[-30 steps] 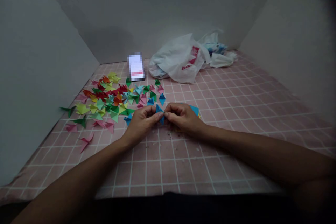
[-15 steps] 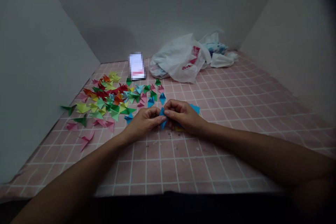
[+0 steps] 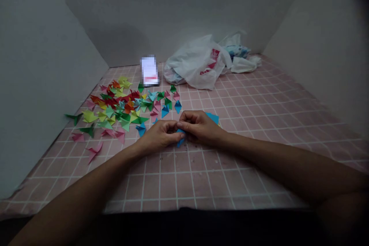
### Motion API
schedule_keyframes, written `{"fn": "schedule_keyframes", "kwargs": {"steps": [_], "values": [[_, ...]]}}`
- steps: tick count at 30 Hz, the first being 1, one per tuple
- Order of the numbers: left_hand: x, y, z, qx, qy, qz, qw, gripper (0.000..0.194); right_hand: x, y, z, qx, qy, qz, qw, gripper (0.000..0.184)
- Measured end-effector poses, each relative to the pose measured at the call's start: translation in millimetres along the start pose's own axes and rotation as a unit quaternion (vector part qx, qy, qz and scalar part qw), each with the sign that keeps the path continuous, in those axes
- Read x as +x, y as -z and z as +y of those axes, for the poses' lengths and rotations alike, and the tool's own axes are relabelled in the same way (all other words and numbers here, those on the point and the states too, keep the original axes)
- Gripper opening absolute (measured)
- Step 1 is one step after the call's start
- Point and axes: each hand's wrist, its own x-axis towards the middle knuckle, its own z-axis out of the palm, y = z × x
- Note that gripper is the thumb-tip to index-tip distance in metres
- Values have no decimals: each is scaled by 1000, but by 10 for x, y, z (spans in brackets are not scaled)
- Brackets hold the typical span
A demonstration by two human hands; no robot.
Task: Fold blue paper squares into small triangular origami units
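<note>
**Near field.** The left hand [image 3: 160,137] and right hand [image 3: 200,127] are both closed, fingers curled, and meet at the fingertips on a folded blue paper piece [image 3: 180,143]. The piece sits just above the pink gridded sheet [image 3: 184,184]. Only its lower tip and a thin edge show, so its full shape cannot be confirmed. The two-handed pinch appears to serve for steadying a small item, with the forearms lying low toward the hands for support. Dark specks [image 3: 184,148] mark the sheet just below the hands.

**Mid field.** A flat blue paper [image 3: 212,117] lies just beyond the right hand, with a yellow paper edge [image 3: 219,125] showing at its far corner. Their position within easy reach suggests they are kept at hand. A blue folded unit [image 3: 141,130] lies near the left hand, at the edge of a loose spread of folded paper units [image 3: 121,109] in red, green, yellow, pink and blue. A pink unit [image 3: 93,153] lies apart, toward the left wall [image 3: 49,84]. The spread sits left of centre, apparently leaving the sheet ahead of the person free for handwork.

**Far field.** A pixelated rectangular item [image 3: 149,71] stands near the back wall [image 3: 144,7]. To its right lies a crumpled white plastic bag [image 3: 196,63] with red print. A right wall [image 3: 325,46] closes the other side.
</note>
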Motion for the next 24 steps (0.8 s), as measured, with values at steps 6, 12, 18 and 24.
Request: {"fn": "schedule_keyframes", "kwargs": {"steps": [6, 12, 18, 24], "values": [[12, 0, -26, -58, 12, 21, 998, 25, -1, 21, -24, -20, 20, 67, 997, 26], [23, -15, -14, -99, 8, 51, 994, 28, 2, -3, -42, 40, 16, 82, 996, 32], [27, -3, -27, -93, -9, 70, 993, 34, 15, 14, -26, 52, -19, 50, 997, 31], [18, -11, -59, -111, 7, 73, 991, 44, 26, 13, -35, 58, -25, 88, 994, 30]]}}
